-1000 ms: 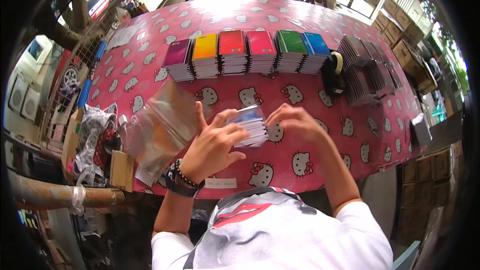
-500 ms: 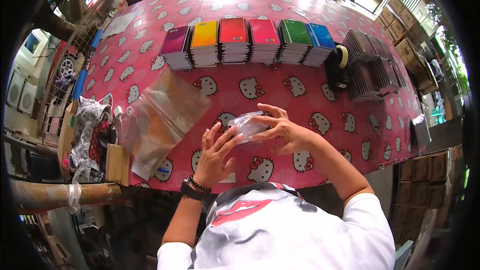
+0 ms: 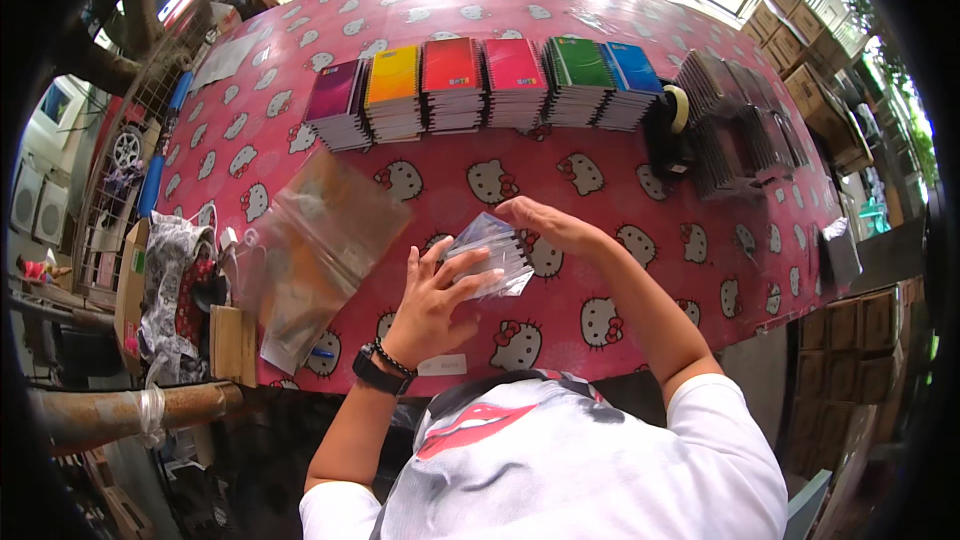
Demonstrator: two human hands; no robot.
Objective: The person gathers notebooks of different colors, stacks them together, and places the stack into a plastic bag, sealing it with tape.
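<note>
A small spiral-bound notebook in clear plastic (image 3: 505, 258) lies on the pink cartoon-cat tablecloth (image 3: 560, 335) in front of me, its black coil toward the right. My left hand (image 3: 440, 295) rests over its left side with fingers spread and stretched across the plastic. At its far right edge is my right hand (image 3: 540, 222), fingers extended and seen mostly edge-on; it touches or nearly touches the plastic. Large clear plastic bags (image 3: 345, 210) lie to the left of my left hand. A small white slip (image 3: 442, 365) sits by my left wrist.
Notebook stacks in purple (image 3: 335, 90), yellow (image 3: 393, 75), red (image 3: 452, 65), pink (image 3: 515, 65), green (image 3: 580, 62) and blue (image 3: 632, 68) stand in a row. Right of them are a black tape dispenser (image 3: 668, 145) and dark wrapped stacks (image 3: 720, 150). A blue pen (image 3: 322, 352) lies left.
The plastic-covered notebook, crumpled-looking before, now lies flatter with its coil showing. My right hand has turned edge-on and moved off its top to the far right edge. The view has shifted slightly.
</note>
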